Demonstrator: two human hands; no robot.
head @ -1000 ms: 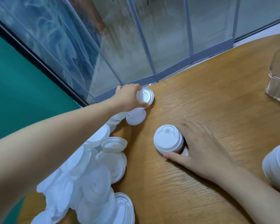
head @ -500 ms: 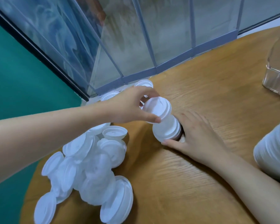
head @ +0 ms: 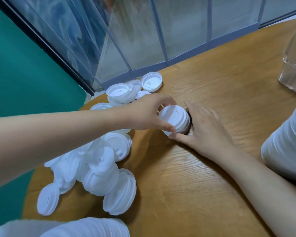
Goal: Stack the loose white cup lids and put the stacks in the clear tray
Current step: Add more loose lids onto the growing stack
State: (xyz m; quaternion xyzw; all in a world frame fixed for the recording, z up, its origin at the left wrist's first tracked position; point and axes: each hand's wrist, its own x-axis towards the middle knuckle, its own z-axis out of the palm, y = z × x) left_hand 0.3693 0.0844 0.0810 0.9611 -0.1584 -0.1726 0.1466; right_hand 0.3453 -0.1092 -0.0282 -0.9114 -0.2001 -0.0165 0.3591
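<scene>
A short stack of white cup lids (head: 175, 119) stands near the middle of the wooden table (head: 186, 177). My left hand (head: 149, 115) grips the top lid of that stack, thumb in front and fingers behind it. My right hand (head: 203, 130) cups the stack from the right, thumb along its base. A heap of loose white lids (head: 99, 165) lies at the table's left edge, with a few more lids (head: 151, 82) at the far edge. The clear tray (head: 293, 71) sits at the far right, partly cut off.
A tall lying stack of lids (head: 285, 142) rests at the right beside my right forearm. Another long stack (head: 72, 227) lies at the bottom edge. A glass wall (head: 143, 31) stands behind the table, and a green floor (head: 24, 74) lies beyond its left edge.
My left hand carried a lid from the far edge over to the stack and set it on top. My right hand stayed around the stack.
</scene>
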